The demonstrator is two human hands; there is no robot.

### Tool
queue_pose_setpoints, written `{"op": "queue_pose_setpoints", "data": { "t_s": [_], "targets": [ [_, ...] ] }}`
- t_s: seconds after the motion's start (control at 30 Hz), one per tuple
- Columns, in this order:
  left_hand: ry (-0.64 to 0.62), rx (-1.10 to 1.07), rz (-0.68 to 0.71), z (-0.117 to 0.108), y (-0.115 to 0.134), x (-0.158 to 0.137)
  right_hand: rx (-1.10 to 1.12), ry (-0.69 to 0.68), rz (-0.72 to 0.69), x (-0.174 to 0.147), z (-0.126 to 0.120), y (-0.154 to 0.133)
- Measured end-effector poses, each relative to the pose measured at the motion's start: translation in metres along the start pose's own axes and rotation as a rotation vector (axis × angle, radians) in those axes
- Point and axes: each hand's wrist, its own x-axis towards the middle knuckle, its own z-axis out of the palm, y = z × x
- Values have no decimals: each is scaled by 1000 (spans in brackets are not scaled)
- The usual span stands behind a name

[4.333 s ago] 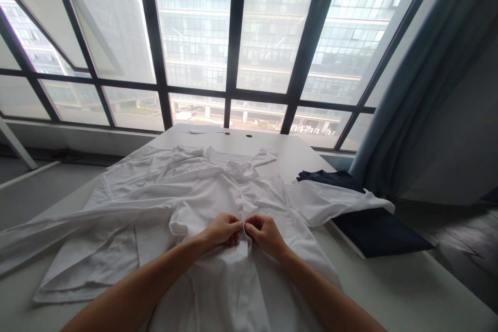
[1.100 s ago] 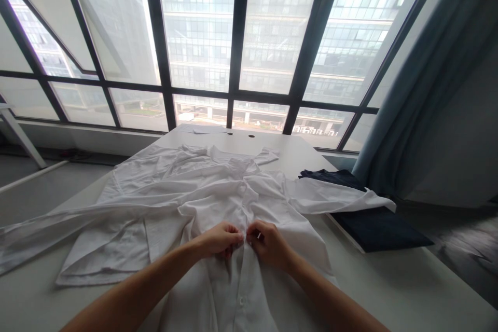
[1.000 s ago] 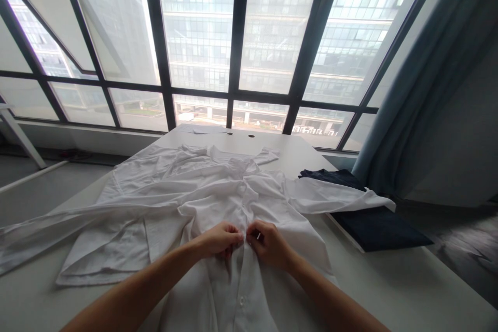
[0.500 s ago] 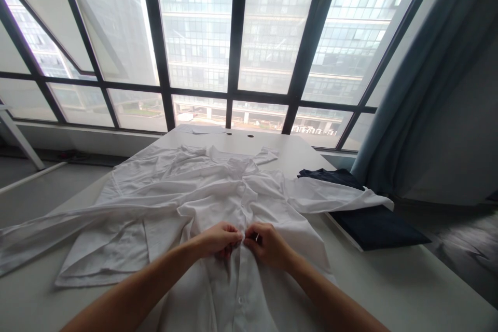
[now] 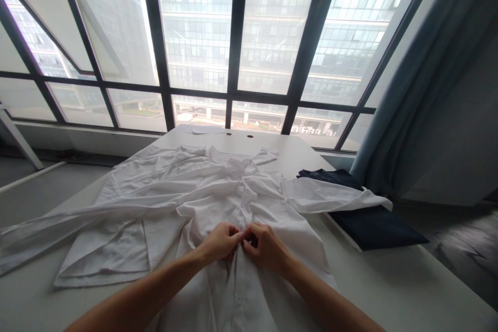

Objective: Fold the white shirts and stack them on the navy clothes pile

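A white button-up shirt [image 5: 268, 202] lies front up before me, its collar away from me and its sleeves spread to both sides. At the middle of its front placket, my left hand [image 5: 222, 241] pinches the fabric edge between thumb and fingers. Right against it, my right hand [image 5: 265, 245] pinches the same spot from the other side. The fingertips meet and cover whatever lies between them. Lower on the placket a small white button [image 5: 240, 299] shows. Another white garment [image 5: 112, 249] lies under the shirt on the left.
Folded dark navy clothing [image 5: 377, 228] lies on the right of the white table [image 5: 420, 290], partly under the shirt's sleeve. A blue-grey curtain [image 5: 412, 104] hangs at the right. Large dark-framed windows [image 5: 272, 36] stand beyond the table.
My hands have drawn closer, and the fingertips now touch at the placket. My left hand has rolled slightly, thumb over the fabric. The shirt lies almost unchanged.
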Motion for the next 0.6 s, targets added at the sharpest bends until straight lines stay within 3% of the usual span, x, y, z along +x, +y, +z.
{"op": "queue_pose_setpoints", "data": {
  "t_s": [0.3,0.47,0.6],
  "targets": [
    [33,12,32,1,-4,1,141,-50,52,1,-2,6],
    [133,143,208,2,-3,1,242,-74,169,2,0,9],
    [137,178,279,2,-3,0,315,-100,223,3,2,12]
  ]
}}
